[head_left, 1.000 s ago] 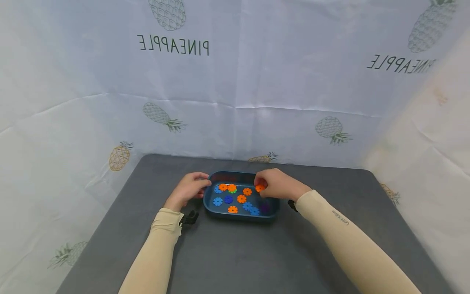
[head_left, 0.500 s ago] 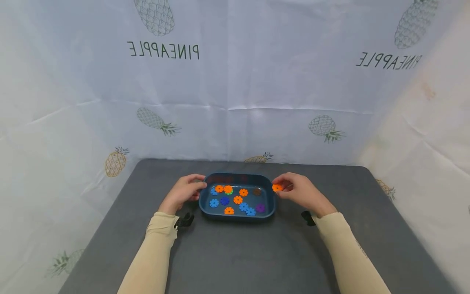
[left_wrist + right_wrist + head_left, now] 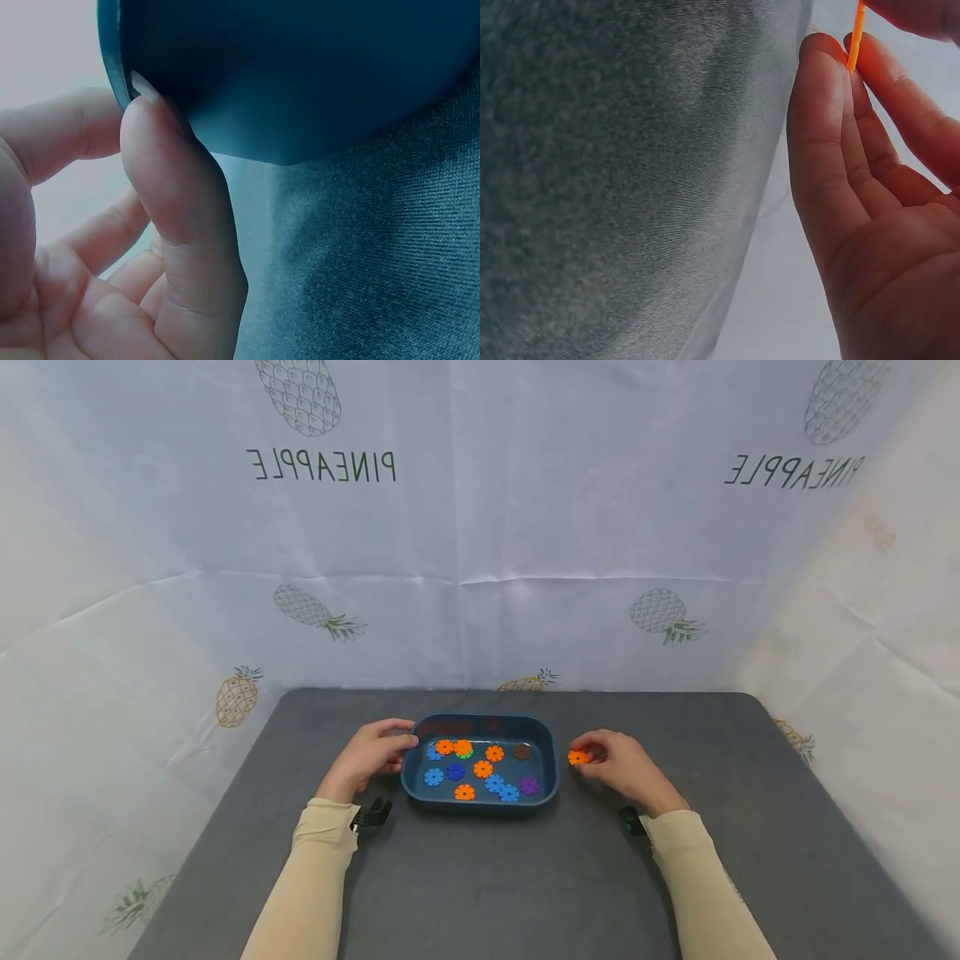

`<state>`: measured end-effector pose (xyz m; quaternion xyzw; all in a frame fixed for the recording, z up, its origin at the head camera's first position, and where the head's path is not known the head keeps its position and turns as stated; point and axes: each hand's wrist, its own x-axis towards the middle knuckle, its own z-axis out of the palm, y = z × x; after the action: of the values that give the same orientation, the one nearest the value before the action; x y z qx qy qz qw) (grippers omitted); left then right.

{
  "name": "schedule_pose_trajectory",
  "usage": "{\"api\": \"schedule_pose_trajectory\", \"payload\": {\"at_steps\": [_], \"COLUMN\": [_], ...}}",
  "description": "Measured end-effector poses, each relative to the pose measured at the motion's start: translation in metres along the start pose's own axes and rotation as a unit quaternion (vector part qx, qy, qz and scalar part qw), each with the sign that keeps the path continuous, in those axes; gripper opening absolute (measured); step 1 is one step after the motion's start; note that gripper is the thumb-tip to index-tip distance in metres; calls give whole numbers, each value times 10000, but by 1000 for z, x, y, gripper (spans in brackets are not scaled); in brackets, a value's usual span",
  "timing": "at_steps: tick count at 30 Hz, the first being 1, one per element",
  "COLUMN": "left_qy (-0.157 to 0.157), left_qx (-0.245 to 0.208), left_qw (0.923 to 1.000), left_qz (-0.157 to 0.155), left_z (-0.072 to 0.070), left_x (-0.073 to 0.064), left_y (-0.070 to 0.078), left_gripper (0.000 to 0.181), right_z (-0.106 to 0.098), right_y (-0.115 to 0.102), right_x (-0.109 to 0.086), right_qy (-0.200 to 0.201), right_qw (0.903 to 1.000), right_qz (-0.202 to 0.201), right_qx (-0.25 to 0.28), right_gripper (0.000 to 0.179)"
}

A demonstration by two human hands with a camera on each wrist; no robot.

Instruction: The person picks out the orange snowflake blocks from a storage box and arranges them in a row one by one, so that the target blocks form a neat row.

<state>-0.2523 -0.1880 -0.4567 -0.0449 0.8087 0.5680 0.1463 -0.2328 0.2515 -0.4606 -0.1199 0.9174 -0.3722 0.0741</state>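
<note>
A dark blue tray point(image 3: 480, 808) with rounded corners stands on the grey table, several notched plastic discs lying flat inside. My left hand point(image 3: 367, 756) grips its left rim; in the left wrist view the thumb point(image 3: 180, 180) lies at the edge, with fingers behind. To the right of the tray, my right hand point(image 3: 626, 770) pinches an orange notched disc point(image 3: 577, 757) low over the table. The right wrist view shows that disc edge-on between thumb and fingertips. In the tray are orange discs point(image 3: 483, 769), light blue discs point(image 3: 433, 777), a purple disc point(image 3: 528, 786) and a brown disc point(image 3: 521, 752).
A grey cloth covers the table point(image 3: 480, 885). White fabric point(image 3: 480, 527) printed with pineapples hangs behind and at both sides. Black straps point(image 3: 372, 812) sit at the wrists, over beige sleeves.
My right hand has lifted an orange disc out of the tray, carried it right past the rim, then lowered it toward the table. My left hand stays at the tray's left rim.
</note>
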Motion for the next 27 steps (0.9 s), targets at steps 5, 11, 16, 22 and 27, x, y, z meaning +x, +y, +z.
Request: {"api": "schedule_pose_trajectory", "payload": {"at_steps": [5, 11, 16, 22, 27], "left_qy": [25, -52, -66, -108, -91], "left_qx": [-21, 69, 58, 78, 88], "left_qw": [10000, 9999, 9999, 9998, 9998], "left_qz": [27, 134, 144, 134, 121], "left_z": [-2, 0, 1, 0, 0], "left_x": [-1, 0, 1, 1, 2], "left_y": [1, -1, -3, -3, -2], "left_gripper": [51, 53, 52, 52, 53], "right_z": [6, 9, 11, 15, 14], "right_y": [1, 3, 5, 5, 6], "right_x": [2, 3, 5, 7, 8], "right_qy": [-46, -58, -83, -86, -74], "right_qw": [9999, 9994, 9992, 9989, 9987], "right_qz": [-11, 24, -2, 13, 42], "right_qx": [-96, -334, -400, -455, -494], "right_gripper": [30, 30, 27, 27, 27]}}
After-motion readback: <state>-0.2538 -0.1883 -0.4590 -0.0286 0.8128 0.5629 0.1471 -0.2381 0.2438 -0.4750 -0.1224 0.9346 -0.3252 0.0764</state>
